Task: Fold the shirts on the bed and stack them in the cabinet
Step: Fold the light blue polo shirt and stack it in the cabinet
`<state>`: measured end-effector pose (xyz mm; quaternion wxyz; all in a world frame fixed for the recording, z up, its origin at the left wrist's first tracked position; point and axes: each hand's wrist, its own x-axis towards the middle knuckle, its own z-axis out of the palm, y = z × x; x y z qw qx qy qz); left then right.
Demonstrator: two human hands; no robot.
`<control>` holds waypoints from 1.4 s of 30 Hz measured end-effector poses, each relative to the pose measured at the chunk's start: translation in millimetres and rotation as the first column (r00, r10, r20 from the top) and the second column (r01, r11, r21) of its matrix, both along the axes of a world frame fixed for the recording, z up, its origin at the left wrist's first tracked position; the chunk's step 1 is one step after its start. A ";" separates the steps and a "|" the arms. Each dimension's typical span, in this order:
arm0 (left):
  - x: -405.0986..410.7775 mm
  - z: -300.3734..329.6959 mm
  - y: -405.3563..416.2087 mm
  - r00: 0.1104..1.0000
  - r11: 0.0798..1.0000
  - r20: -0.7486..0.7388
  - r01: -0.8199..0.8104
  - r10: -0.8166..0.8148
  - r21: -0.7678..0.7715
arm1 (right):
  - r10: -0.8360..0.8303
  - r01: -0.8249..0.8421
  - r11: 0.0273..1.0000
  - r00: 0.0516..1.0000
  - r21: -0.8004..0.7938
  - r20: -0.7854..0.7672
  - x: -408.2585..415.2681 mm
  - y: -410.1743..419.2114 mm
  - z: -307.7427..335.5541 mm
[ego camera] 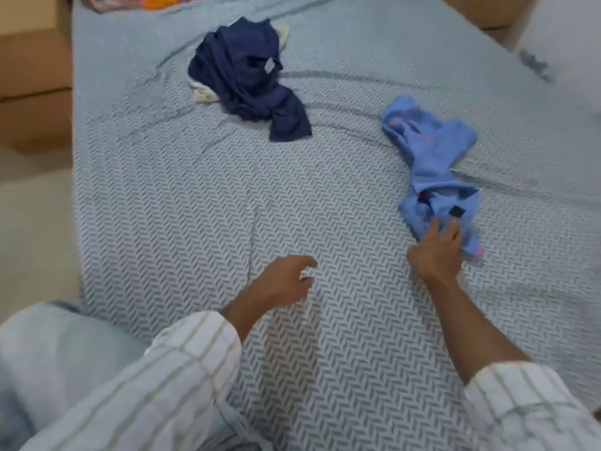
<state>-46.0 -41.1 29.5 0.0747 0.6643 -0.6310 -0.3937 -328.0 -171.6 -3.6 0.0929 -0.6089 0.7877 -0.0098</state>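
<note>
A crumpled light blue shirt (pixel 429 157) lies on the right side of the bed (pixel 195 206), which is covered by a blue-grey herringbone sheet. My right hand (pixel 437 252) reaches onto its near end, with the fingers on the cloth and curling into it. A crumpled navy shirt (pixel 247 79) lies farther back near the middle, with a bit of white cloth (pixel 203 94) under it. My left hand (pixel 286 281) hovers over the bare sheet, fingers loosely curled and holding nothing.
Brown wooden furniture (pixel 32 76) stands along the bed's left side, above a pale floor (pixel 32 239). A colourful cloth (pixel 136 1) lies at the bed's far edge. A white object (pixel 562 37) sits at the far right.
</note>
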 end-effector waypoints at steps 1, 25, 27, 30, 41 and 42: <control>-0.8 -0.1 0.6 1.000 1.000 -0.016 0.005 -0.005 -0.019 | 0.024 -0.024 0.999 1.000 0.037 0.003 -7.3 -8.8 -4.5; 186.5 95.2 61.9 0.541 0.581 -0.681 -0.788 0.494 -0.204 | 0.621 -0.784 0.542 0.130 -0.304 0.773 336.6 89.5 172.1; 214.7 127.3 66.1 0.470 0.525 -0.752 -0.828 0.463 -0.194 | 0.664 -0.850 0.421 0.050 -0.317 0.746 351.6 81.1 181.1; 260.6 172.1 65.7 0.468 0.496 -0.776 -0.836 0.423 -0.234 | 0.765 -0.880 0.356 0.081 -0.315 0.639 393.1 78.0 203.2; 337.1 263.6 75.3 0.526 0.776 -0.814 -0.610 0.246 -0.160 | 0.608 -0.500 0.713 0.090 -0.492 0.789 478.8 95.1 288.2; 338.1 262.6 76.6 0.581 0.788 -0.779 -0.583 0.237 -0.195 | 0.569 -0.494 0.734 0.071 -0.467 0.819 482.7 97.7 292.7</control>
